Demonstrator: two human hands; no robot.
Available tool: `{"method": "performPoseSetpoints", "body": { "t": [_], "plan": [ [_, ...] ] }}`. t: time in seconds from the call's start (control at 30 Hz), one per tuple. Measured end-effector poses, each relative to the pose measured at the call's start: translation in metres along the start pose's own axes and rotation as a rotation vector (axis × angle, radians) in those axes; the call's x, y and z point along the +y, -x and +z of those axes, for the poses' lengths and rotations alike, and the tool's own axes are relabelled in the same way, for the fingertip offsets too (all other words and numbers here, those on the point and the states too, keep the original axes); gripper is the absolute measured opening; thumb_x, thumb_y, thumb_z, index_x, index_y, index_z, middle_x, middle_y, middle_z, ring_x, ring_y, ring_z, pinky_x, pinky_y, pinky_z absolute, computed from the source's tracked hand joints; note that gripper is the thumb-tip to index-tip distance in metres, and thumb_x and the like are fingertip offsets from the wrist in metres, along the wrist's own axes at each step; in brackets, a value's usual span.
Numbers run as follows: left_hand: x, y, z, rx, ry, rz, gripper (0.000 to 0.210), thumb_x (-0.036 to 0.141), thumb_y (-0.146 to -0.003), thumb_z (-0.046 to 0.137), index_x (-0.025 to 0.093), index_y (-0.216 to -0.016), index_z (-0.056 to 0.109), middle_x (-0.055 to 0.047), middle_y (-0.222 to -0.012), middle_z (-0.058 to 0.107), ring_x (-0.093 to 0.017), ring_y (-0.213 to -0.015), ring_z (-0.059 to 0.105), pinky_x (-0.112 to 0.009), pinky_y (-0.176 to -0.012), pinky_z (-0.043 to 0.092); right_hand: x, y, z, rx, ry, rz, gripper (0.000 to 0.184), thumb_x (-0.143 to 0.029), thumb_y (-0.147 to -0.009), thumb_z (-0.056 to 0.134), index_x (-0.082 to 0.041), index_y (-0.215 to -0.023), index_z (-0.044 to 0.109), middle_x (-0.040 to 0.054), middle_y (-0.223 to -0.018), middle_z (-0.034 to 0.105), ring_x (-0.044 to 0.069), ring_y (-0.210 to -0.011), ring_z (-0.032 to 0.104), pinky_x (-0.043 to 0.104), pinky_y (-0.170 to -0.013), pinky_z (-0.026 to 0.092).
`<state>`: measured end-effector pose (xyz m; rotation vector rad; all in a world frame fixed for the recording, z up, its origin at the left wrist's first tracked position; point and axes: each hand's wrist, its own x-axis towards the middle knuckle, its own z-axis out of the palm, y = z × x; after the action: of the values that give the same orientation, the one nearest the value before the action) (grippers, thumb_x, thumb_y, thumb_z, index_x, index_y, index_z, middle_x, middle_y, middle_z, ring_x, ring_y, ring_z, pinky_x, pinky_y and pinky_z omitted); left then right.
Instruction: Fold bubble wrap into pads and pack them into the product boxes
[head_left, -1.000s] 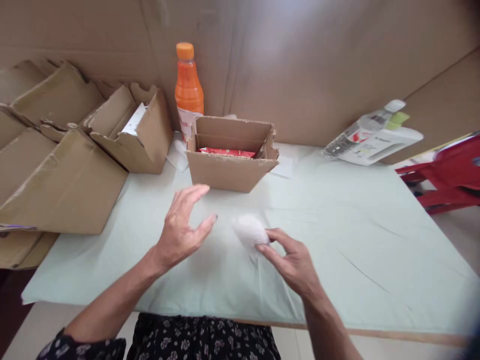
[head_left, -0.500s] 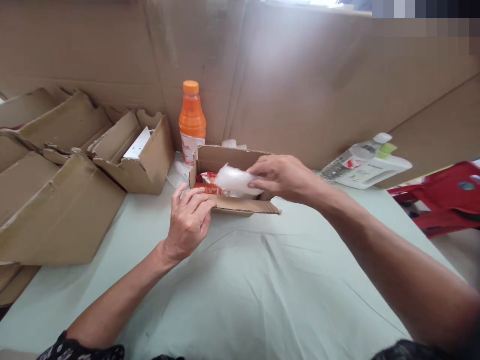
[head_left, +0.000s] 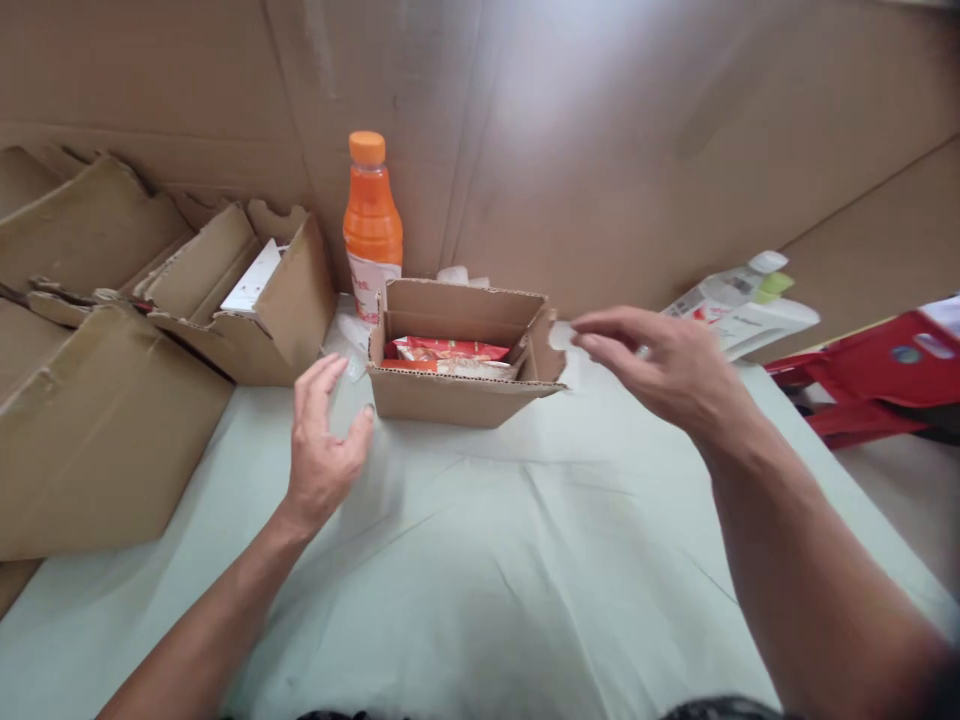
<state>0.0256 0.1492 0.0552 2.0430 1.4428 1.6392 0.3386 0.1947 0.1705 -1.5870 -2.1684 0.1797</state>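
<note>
A small open cardboard box stands on the cloth-covered table. Inside lie a red packet and a paler packet in front of it. My left hand hovers off the box's left side, thumb and fingers apart, holding nothing. Beyond the box's right end, my right hand has its fingers bent with a gap to the thumb, and nothing shows in its grasp. A blurred whitish piece lies by its fingertips, partly behind the box flap; whether they touch is unclear.
An orange drink bottle stands behind the box, with clear plastic beside it. Larger cardboard boxes fill the left. White containers lean at the right, near a red item. A cardboard wall closes the back.
The white piece my right hand held over the box is out of it. My right hand has moved right, and my left hand has let go of the front flap.
</note>
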Motion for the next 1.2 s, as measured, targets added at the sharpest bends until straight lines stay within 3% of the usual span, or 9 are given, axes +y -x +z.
{"method": "performPoseSetpoints", "body": {
  "t": [0.07,0.17,0.33,0.43,0.6,0.7,0.8,1.0,1.2],
  "plan": [
    [-0.012,0.006,0.002,-0.104,0.129,-0.240,0.059,0.022,-0.089,0.066,0.025,-0.145,0.048,-0.013,-0.147,0.052,-0.028,-0.134,0.055,-0.049,-0.111,0.048,0.022,0.037,-0.001,0.165,-0.098,0.136,0.028,-0.040,-0.093,0.061,-0.020,-0.103,0.077,0.0069,-0.094,0.079,0.018,-0.075,0.066,0.034,-0.070,0.049],
    [-0.021,0.008,0.022,-0.218,0.328,-0.494,0.064,0.025,-0.084,0.067,0.024,-0.145,0.046,-0.013,-0.147,0.054,-0.027,-0.132,0.057,-0.047,-0.107,0.052,0.037,0.069,0.040,0.126,-0.305,0.235,0.042,-0.040,-0.085,0.066,-0.019,-0.121,0.070,0.0111,-0.113,0.076,0.022,-0.089,0.071,0.033,-0.069,0.055],
    [-0.001,0.002,0.046,-0.149,0.448,-0.580,0.055,0.025,-0.076,0.068,0.019,-0.129,0.054,-0.011,-0.130,0.062,-0.026,-0.126,0.060,-0.042,-0.105,0.053,0.014,0.075,0.110,0.126,-0.474,0.309,0.036,-0.032,-0.080,0.063,-0.017,-0.113,0.066,0.0107,-0.110,0.075,0.019,-0.077,0.067,0.034,-0.069,0.057],
    [0.021,0.032,0.027,-0.203,0.497,-0.598,0.052,0.029,-0.079,0.070,0.020,-0.128,0.056,-0.010,-0.132,0.063,-0.025,-0.127,0.060,-0.042,-0.112,0.049,-0.002,0.117,0.110,0.217,-0.458,0.298,0.019,-0.036,-0.087,0.060,-0.020,-0.096,0.066,0.0084,-0.099,0.074,0.019,-0.072,0.064,0.034,-0.070,0.057],
    [0.052,0.118,-0.040,-0.272,0.515,-0.830,0.063,0.038,-0.081,0.077,0.027,-0.138,0.052,-0.011,-0.147,0.055,-0.031,-0.127,0.064,-0.049,-0.112,0.051,-0.033,0.204,0.102,0.326,-0.338,0.329,0.016,-0.039,-0.093,0.062,-0.023,-0.092,0.063,0.0080,-0.091,0.070,0.023,-0.081,0.064,0.038,-0.076,0.056],
    [0.054,0.135,-0.071,-0.180,0.470,-0.848,0.063,0.039,-0.082,0.078,0.031,-0.139,0.052,-0.008,-0.145,0.057,-0.031,-0.129,0.062,-0.051,-0.113,0.050,-0.059,0.210,0.115,0.286,-0.406,0.268,0.021,-0.037,-0.095,0.059,-0.024,-0.111,0.064,0.0115,-0.107,0.071,0.027,-0.097,0.066,0.041,-0.083,0.056],
    [0.053,0.129,-0.074,-0.191,0.446,-0.801,0.060,0.039,-0.085,0.076,0.033,-0.140,0.052,-0.007,-0.147,0.055,-0.030,-0.135,0.057,-0.052,-0.118,0.045,-0.066,0.198,0.124,0.274,-0.472,0.252,0.033,-0.033,-0.095,0.057,-0.024,-0.126,0.061,0.0123,-0.118,0.071,0.028,-0.105,0.065,0.041,-0.084,0.056],
    [0.076,0.136,-0.015,-0.411,0.573,-0.762,0.067,0.039,-0.084,0.076,0.032,-0.144,0.047,-0.009,-0.153,0.048,-0.032,-0.137,0.055,-0.056,-0.121,0.041,-0.009,0.237,0.087,0.336,-0.392,0.468,0.024,-0.040,-0.090,0.062,-0.022,-0.105,0.065,0.0087,-0.099,0.073,0.024,-0.087,0.067,0.037,-0.075,0.057],
    [0.130,0.125,0.108,-0.812,0.793,-0.551,0.079,0.029,-0.079,0.074,0.026,-0.152,0.044,-0.011,-0.161,0.043,-0.034,-0.148,0.045,-0.051,-0.125,0.035,0.048,0.346,0.048,0.602,-0.168,0.789,0.034,-0.055,-0.085,0.067,-0.022,-0.091,0.062,0.0056,-0.080,0.071,0.023,-0.071,0.066,0.037,-0.066,0.056]
  ]
}}
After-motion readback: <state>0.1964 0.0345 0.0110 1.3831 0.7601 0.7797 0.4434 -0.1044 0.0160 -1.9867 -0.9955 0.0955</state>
